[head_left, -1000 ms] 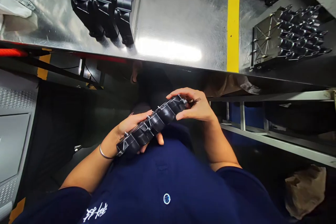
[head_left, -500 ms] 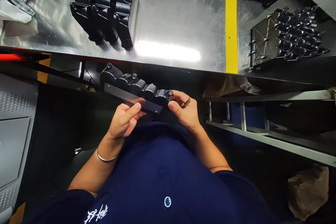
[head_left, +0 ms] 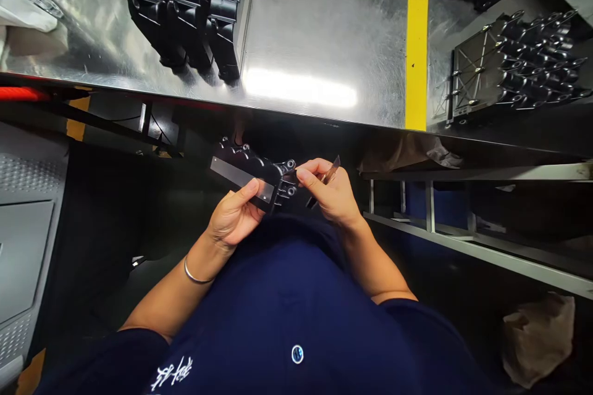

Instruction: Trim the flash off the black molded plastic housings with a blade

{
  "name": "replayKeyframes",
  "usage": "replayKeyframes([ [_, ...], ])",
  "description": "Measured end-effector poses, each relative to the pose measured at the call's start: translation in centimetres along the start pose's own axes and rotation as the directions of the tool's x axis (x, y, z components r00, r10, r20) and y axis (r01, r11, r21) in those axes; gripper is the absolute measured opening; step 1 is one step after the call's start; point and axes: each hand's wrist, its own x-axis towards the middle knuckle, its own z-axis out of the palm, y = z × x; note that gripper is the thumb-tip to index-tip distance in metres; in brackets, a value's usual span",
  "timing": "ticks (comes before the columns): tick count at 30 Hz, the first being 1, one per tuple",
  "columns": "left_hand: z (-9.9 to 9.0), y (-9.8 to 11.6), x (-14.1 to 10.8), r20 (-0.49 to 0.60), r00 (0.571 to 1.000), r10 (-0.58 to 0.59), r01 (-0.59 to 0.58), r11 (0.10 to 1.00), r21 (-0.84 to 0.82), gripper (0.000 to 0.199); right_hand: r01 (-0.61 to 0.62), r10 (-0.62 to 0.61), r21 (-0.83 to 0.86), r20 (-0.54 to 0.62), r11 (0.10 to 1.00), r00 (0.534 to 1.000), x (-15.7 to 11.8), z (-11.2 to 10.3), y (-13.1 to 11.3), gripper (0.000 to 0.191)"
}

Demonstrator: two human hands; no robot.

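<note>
My left hand (head_left: 236, 213) grips a black moulded plastic part (head_left: 241, 157), with the thumb across its flat glossy strip. The part has a row of rounded humps and small ringed holes at its corners. It is tilted, its right end turned partly up, in front of the table edge. My right hand (head_left: 328, 191) is closed just right of that end, thumb and forefinger pinched close to the ringed holes. A thin, dark, pointed blade (head_left: 334, 166) sticks out between its fingers. I cannot tell whether the fingertips touch the part.
Several similar black parts (head_left: 189, 12) stand in rows on the metal table (head_left: 319, 24). More black parts (head_left: 532, 62) lie beyond a yellow stripe (head_left: 417, 55) at right. A pale metal frame (head_left: 482, 253) and a brown paper bag (head_left: 537, 339) are lower right, a grey cabinet (head_left: 23, 247) at left.
The black part has turned and shifted, so its right-end holes now show. My left hand has moved right and up along it. My right hand has drawn slightly away, and more of the blade shows.
</note>
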Motion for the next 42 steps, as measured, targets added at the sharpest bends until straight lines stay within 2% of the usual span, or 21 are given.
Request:
replayKeyframes([
  [2,0.2,-0.2,-0.1,0.001,1.0,0.025,-0.026,0.999,0.043,0.013,0.111,-0.131,-0.221,-0.079,0.969,0.988,-0.2,-0.5,0.2,0.029],
  [4,0.2,-0.1,-0.3,0.0,0.997,0.072,-0.072,0.991,0.115,0.022,0.17,-0.256,-0.47,-0.124,0.866,0.959,-0.1,-1.7,0.7,0.031],
  [5,0.2,0.0,-0.4,-0.002,0.995,0.095,-0.094,0.984,0.15,0.025,0.155,-0.279,-0.582,-0.128,0.798,0.952,0.1,-2.5,1.1,0.033],
  [8,-0.2,0.4,-0.7,-0.004,0.991,0.137,-0.132,0.966,0.22,0.027,-0.002,-0.178,-0.811,-0.131,0.586,0.975,0.7,-4.9,2.2,0.036],
  [10,-0.3,0.5,-0.8,-0.007,0.99,0.138,-0.131,0.959,0.25,0.025,-0.025,-0.115,-0.868,-0.094,0.496,0.989,0.8,-5.7,2.4,0.035],
  [11,-0.3,0.5,-0.8,-0.006,0.991,0.135,-0.128,0.956,0.265,0.024,0.011,-0.109,-0.869,-0.05,0.494,0.993,0.8,-5.8,2.4,0.033],
  [13,-0.3,0.5,-0.8,-0.003,0.991,0.132,-0.126,0.95,0.286,0.023,0.158,-0.141,-0.81,0.094,0.564,0.986,0.7,-5.5,1.8,0.029],
  [15,-0.4,0.4,-0.8,-0.003,0.992,0.125,-0.119,0.948,0.295,0.023,0.33,-0.248,-0.679,0.219,0.656,0.944,0.7,-4.9,0.9,0.028],
  [18,-0.7,0.4,-0.8,0.002,0.994,0.11,-0.107,0.956,0.275,0.023,0.515,-0.436,-0.497,0.276,0.698,0.857,0.7,-3.7,-0.4,0.028],
  [21,-1.1,0.5,-0.9,0.029,0.993,0.112,-0.116,0.96,0.255,0.032,0.626,-0.529,-0.412,0.335,0.662,0.78,0.6,-2.6,-1.1,0.034],
  [24,-1.1,0.6,-1.1,0.061,0.995,0.079,-0.093,0.954,0.285,0.048,0.699,-0.558,-0.407,0.421,0.589,0.715,0.4,-1.5,-1.3,0.048],
  [27,-0.8,0.6,-1.2,0.077,0.996,0.035,-0.057,0.949,0.309,0.058,0.748,-0.582,-0.415,0.471,0.518,0.663,0.5,-0.9,-1.3,0.052],
  [33,-0.5,0.1,-0.8,0.046,0.999,0.007,-0.019,0.965,0.261,0.059,0.774,-0.683,-0.46,0.39,0.436,0.617,0.7,-1.1,-0.9,0.055],
  [35,-0.4,0.0,-0.7,0.034,0.999,-0.013,0.004,0.972,0.235,0.049,0.761,-0.686,-0.505,0.38,0.407,0.62,0.7,-1.2,-0.8,0.055],
  [40,-0.4,0.0,-0.8,-0.002,0.999,-0.041,0.041,0.984,0.171,0.028,0.636,-0.541,-0.629,0.376,0.447,0.753,0.7,-1.3,-0.9,0.06],
  [42,-0.2,0.0,-0.8,-0.035,0.998,-0.054,0.059,0.988,0.144,0.02,0.606,-0.493,-0.656,0.383,0.45,0.781,0.8,-1.4,-0.8,0.06],
])
